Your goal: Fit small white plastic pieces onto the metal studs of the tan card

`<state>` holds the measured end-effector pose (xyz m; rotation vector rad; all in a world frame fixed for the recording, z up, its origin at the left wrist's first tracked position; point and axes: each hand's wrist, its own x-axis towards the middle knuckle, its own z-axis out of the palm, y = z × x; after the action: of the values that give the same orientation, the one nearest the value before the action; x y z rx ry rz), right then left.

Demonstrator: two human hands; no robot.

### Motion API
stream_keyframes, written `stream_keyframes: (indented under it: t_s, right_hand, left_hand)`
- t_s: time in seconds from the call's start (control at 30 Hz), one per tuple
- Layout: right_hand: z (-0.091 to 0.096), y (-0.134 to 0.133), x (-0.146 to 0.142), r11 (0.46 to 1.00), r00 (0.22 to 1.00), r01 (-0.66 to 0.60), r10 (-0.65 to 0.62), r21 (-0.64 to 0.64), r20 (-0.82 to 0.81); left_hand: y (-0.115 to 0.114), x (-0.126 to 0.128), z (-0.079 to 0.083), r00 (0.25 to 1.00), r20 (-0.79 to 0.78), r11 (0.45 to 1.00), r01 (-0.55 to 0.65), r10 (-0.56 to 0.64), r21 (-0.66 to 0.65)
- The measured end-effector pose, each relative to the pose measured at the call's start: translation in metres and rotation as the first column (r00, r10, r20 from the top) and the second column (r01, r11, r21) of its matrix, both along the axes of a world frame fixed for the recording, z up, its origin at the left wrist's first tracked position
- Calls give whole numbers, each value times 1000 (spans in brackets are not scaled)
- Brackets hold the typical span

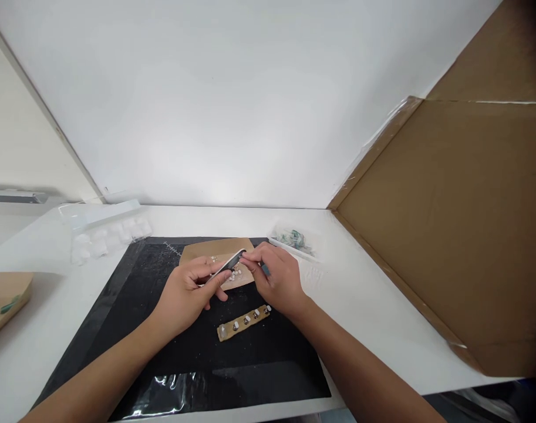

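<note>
In my left hand [191, 291], fingers and thumb close on a slim dark strip with a white edge [226, 268], held at a slant. My right hand [279, 276] pinches at the strip's upper end; whatever sits between those fingertips is too small to make out. Behind and below both hands lies a brown paper tray [197, 252] with several small white pieces [235, 274] in it. Nearer to me, a brown cardboard strip [240, 333] rests on the black mat [175, 352]. Along it stand several small shiny metal pieces with white tops.
At the back left is a clear plastic box [109, 235] with white contents. A clear packet with green pieces [294, 239] lies back right. Another brown tray [12, 294] sits at the left edge. A large cardboard panel [448, 235] stands along the right; a white wall rises behind.
</note>
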<state>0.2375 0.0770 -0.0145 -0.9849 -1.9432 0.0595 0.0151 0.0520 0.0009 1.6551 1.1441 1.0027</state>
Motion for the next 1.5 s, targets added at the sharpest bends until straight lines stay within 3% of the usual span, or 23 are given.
stream_keyframes:
  t_s: [0.17,0.33,0.47,0.63,0.77,0.9,1.03,1.17,1.3,1.4,1.5]
  right_hand:
    - [-3,1,-8,982,990,123,-130,141,45]
    - [0,-2,-13,983,980,26,-61,180,192]
    - [3,2,-14,967,969,99,-148,234,200]
    - [2,3,-11,979,970,14,-64,206,236]
    - [3,1,-13,974,974,106,-143,202,177]
    - [4,0,-18,973,970,5,-61,230,237]
    - [4,1,-20,959,965,115,-170,260,198]
    - [6,1,-19,977,965,25,-79,214,250]
    - [10,1,-17,965,969,133,-175,227,174]
    - [12,-1,-17,979,965,24,-75,202,250]
    - [13,-3,-19,970,968,70,-122,231,221]
  left_hand:
    - [-3,3,-3,1000,27,996,-10,12,-83]
    - [-4,2,-1,1000,26,995,-14,16,-97]
    - [-3,2,1,999,42,996,-24,27,-84]
    - [-4,1,0,1000,21,996,-19,21,-88]
    - [-5,1,2,999,35,998,-22,24,-59]
    - [-3,1,2,999,10,999,-41,42,-35]
    - [-2,0,2,999,16,999,-38,39,-33]
    - [-2,0,5,1000,9,999,-26,27,-24]
    - [-3,0,8,999,37,1000,-17,18,-26]
    - [-3,0,9,1000,12,1000,-13,14,-24]
    - [-3,1,9,1000,-11,1000,-17,17,-2]
